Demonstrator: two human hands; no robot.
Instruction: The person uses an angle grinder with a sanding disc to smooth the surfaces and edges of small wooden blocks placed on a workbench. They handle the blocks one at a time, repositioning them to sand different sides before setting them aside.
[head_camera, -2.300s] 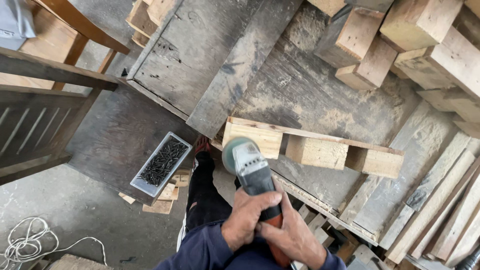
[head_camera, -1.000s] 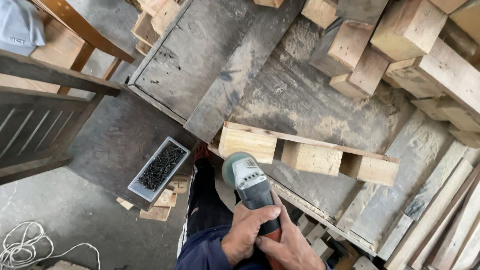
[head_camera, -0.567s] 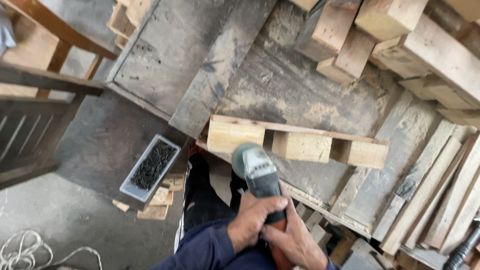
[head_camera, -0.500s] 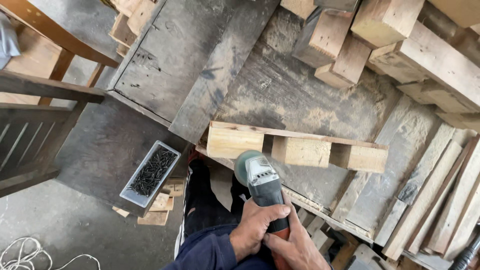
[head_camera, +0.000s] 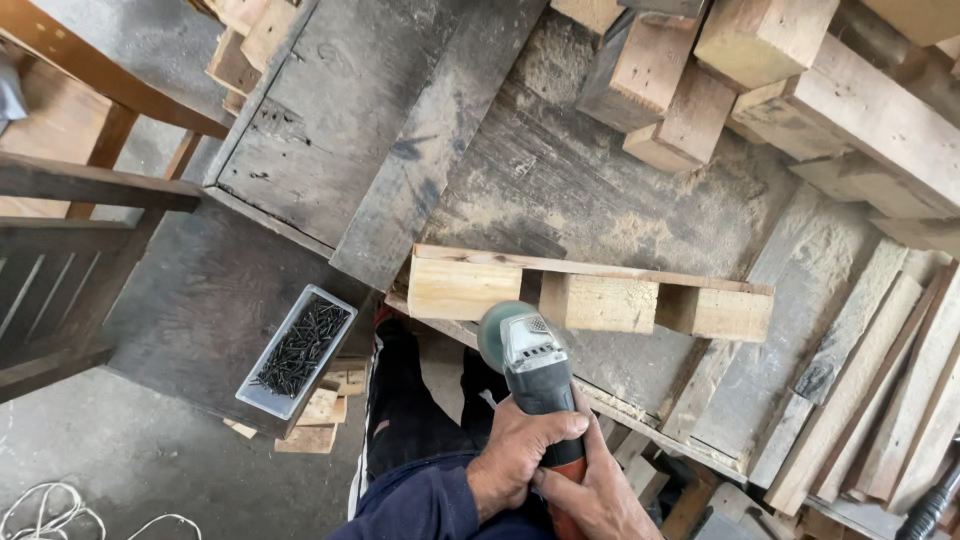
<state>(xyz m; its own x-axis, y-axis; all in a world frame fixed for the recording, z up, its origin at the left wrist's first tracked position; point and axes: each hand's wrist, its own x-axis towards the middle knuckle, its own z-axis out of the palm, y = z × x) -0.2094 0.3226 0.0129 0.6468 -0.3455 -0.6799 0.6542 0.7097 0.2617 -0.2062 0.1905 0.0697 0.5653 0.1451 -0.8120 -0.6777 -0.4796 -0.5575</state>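
1. Now I see both hands wrapped round the handle of the angle grinder (head_camera: 530, 365) at the lower centre of the frame: the left hand (head_camera: 520, 455) clenched on the dark grip, the right hand (head_camera: 600, 495) clasped just below it over the orange end.
2. Compared with a couple of seconds back, the grinder's head has drifted right and up in the frame. Its disc guard now sits at the near edge of the pallet piece (head_camera: 590, 295), in the gap between the left block and the middle block, where earlier it hung below the left block.
3. The pallet piece itself lies as before, mid-frame on the dusty workbench (head_camera: 560, 190), three pale blocks under a thin slat.
4. I cannot tell whether the disc touches wood; the guard hides it.
5. My judgement: the tool is being lined up on the block faces, so the work is shifting along the piece.
6. The tray of dark nails (head_camera: 298, 348) stays at left, untouched.
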